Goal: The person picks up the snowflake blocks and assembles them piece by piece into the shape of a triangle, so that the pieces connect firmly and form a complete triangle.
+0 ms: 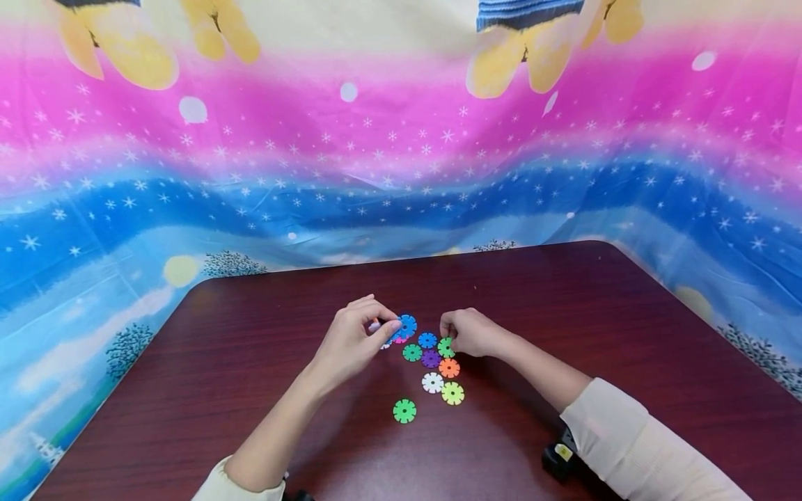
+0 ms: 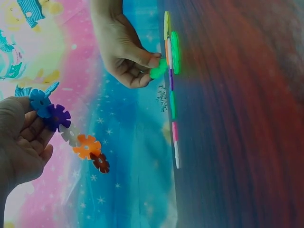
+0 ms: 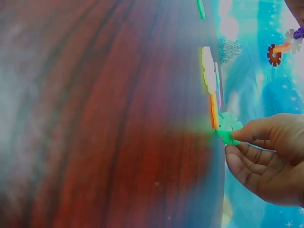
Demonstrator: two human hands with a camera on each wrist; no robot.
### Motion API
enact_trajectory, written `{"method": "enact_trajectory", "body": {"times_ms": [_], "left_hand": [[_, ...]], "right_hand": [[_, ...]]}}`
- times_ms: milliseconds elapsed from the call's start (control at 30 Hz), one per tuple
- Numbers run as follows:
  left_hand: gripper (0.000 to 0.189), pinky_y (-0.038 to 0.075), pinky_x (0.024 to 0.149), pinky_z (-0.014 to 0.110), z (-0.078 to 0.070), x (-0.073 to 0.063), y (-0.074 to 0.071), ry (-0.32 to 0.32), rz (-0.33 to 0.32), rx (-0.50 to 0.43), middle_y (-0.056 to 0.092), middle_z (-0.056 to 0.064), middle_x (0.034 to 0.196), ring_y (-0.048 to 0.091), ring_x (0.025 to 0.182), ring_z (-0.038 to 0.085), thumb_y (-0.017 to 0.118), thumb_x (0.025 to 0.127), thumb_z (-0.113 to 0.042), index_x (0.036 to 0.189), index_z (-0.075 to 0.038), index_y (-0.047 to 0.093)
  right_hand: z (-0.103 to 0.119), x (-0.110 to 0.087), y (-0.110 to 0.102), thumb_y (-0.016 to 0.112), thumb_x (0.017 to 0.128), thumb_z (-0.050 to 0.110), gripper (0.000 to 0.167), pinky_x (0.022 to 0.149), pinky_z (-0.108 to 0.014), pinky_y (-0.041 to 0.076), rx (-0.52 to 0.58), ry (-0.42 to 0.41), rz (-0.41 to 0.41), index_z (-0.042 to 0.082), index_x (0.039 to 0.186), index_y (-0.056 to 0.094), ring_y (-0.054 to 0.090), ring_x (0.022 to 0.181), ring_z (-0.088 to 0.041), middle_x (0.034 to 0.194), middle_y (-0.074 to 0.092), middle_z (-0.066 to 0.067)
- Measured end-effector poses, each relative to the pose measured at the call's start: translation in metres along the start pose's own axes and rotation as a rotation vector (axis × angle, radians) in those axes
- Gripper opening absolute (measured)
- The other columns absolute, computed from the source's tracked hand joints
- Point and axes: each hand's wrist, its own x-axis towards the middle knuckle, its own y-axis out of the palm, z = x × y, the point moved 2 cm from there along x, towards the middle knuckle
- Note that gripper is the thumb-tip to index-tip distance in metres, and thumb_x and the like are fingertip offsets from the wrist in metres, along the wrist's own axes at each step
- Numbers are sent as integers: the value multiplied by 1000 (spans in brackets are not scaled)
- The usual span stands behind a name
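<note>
My left hand (image 1: 357, 335) holds a chain of slotted plastic snowflake discs by its blue end (image 1: 406, 326), above the table. In the left wrist view the chain runs from blue through purple (image 2: 58, 118), pale grey and orange (image 2: 87, 146) to brown (image 2: 100, 162). Between thumb and fingers, my right hand (image 1: 477, 334) pinches a light green disc (image 1: 445, 347), tilted up from the table beside the loose discs. Closest to it lie an orange disc (image 1: 449, 367), a purple disc (image 1: 431, 358) and a blue disc (image 1: 427, 340).
Also loose on the dark wood table (image 1: 250, 390) are a darker green disc (image 1: 412, 353), a white one (image 1: 432, 382), a yellow one (image 1: 452, 394) and a bright green one (image 1: 404, 410) nearer the front. A pink disc shows partly under the chain. A patterned curtain (image 1: 388, 139) hangs behind.
</note>
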Motion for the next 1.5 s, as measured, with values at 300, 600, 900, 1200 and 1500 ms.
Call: {"method": "enact_trajectory", "body": {"times_ms": [300,600,900,1200,1500], "left_hand": [[5,30,104,37,-1,1,3,-10,28,2,57,-10,67,48,60,7,71,81,-11,79,-7,70],[5,29,105,34,-2,1,5,-36,62,2,57,-11,70,52,66,4,70,82,-12,80,-8,70],[4,28,105,33,-3,1,6,-20,70,-14,57,-9,69,53,62,11,70,82,-11,81,-7,70],[5,29,105,37,-4,2,6,6,66,-5,60,-9,72,57,71,7,71,82,-11,80,-6,70],[4,30,104,37,-5,2,7,92,55,57,61,-6,73,59,75,5,74,78,-7,79,-6,70]], "right_hand": [[12,-19,-16,66,78,-4,16,58,-27,45,142,-115,-116,10,80,58,49,64,-13,69,53,3],[22,-37,-30,66,79,-2,14,61,-28,48,311,-136,-263,9,85,60,54,70,-15,75,58,2],[33,-47,-32,66,81,0,14,62,-31,51,559,-131,-341,4,94,61,58,70,-21,77,60,-5],[38,-48,-28,63,83,1,21,72,-34,53,926,-53,-258,-7,102,57,61,76,-25,84,58,-16],[41,-48,-28,63,84,3,25,71,-29,52,1068,30,-191,-10,105,58,60,77,-25,85,60,-11]]}}
